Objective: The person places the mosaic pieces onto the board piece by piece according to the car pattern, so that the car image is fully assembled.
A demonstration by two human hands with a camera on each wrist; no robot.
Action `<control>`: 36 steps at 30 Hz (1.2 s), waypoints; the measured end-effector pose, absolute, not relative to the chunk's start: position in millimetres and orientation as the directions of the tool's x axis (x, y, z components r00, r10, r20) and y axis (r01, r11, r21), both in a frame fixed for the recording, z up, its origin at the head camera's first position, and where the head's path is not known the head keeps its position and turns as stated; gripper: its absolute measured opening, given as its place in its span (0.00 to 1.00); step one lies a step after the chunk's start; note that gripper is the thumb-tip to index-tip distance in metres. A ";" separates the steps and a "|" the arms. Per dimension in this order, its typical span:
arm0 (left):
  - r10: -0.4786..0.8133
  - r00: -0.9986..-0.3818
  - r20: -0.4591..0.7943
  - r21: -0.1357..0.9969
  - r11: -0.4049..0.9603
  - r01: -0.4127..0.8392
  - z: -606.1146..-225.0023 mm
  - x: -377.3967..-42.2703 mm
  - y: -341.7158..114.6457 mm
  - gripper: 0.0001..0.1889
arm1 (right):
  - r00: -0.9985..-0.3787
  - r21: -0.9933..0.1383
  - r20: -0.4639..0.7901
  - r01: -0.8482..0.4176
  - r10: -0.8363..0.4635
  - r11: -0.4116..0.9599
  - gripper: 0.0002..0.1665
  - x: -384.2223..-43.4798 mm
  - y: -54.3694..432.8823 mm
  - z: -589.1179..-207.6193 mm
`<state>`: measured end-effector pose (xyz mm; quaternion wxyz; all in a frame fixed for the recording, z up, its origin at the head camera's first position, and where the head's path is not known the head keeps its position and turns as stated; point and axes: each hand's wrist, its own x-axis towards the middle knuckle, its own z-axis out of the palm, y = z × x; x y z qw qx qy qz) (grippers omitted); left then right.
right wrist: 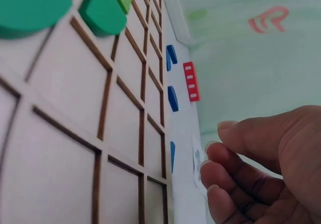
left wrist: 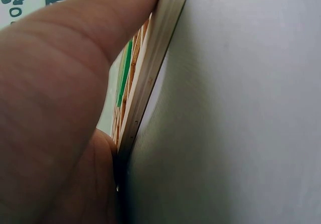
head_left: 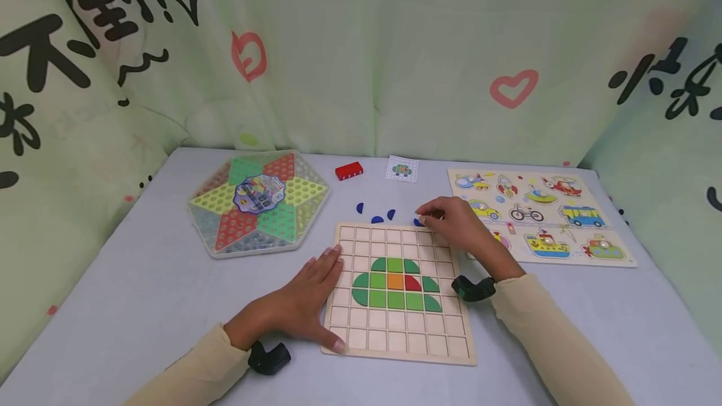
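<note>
A square wooden grid board [head_left: 389, 337] lies flat on the table. Green, orange and red pieces [head_left: 395, 282] fill the middle cells. My left hand [head_left: 301, 299] rests along the board's left edge, fingers stretched and thumb at the near corner; in the left wrist view the thumb [left wrist: 65, 73] touches the rim. My right hand [head_left: 454, 221] hovers above the far right edge, fingers loosely bent. Nothing shows between its fingertips [right wrist: 228, 126] in the right wrist view. Beneath it lies a dark blue piece [head_left: 418, 222], with other blue pieces [head_left: 392, 214] to its left.
A hexagonal Chinese checkers set [head_left: 304, 218] stands at the left. Toward the back lie a red block [head_left: 349, 171] and a pattern card [head_left: 402, 169]. A picture puzzle board with vehicles [head_left: 564, 205] sits at the right, beside my right forearm. A printed curtain [head_left: 372, 49] hangs behind.
</note>
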<state>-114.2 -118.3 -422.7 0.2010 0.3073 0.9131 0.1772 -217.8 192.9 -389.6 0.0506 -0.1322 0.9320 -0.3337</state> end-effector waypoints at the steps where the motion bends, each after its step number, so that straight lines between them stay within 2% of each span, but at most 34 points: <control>1: 0.633 -0.730 -0.257 0.447 0.747 0.491 -423.0 -114.2 -118.2 0.71 | -0.962 -0.638 -0.018 -0.198 -0.272 0.744 0.11 -221.0 192.6 -390.1; 17: 0.635 -0.728 -0.259 0.448 0.746 0.492 -423.8 -114.1 -118.6 0.71 | -0.959 -0.639 -0.192 -0.039 -0.209 0.768 0.13 -244.1 185.8 -402.7; 21: 0.637 -0.728 -0.253 0.449 0.744 0.495 -423.0 -114.0 -118.9 0.71 | -0.964 -0.631 -0.200 -0.011 -0.177 0.775 0.12 -245.9 184.9 -405.5; 31: 0.639 -0.728 -0.249 0.449 0.742 0.498 -423.8 -114.8 -118.9 0.71 | -0.962 -0.585 -0.172 -0.074 -0.213 0.808 0.15 -248.0 186.4 -406.0; 36: 0.640 -0.727 -0.249 0.446 0.742 0.501 -424.6 -114.8 -119.2 0.71 | -0.963 -0.578 -0.172 -0.074 -0.210 0.812 0.13 -247.3 185.5 -405.6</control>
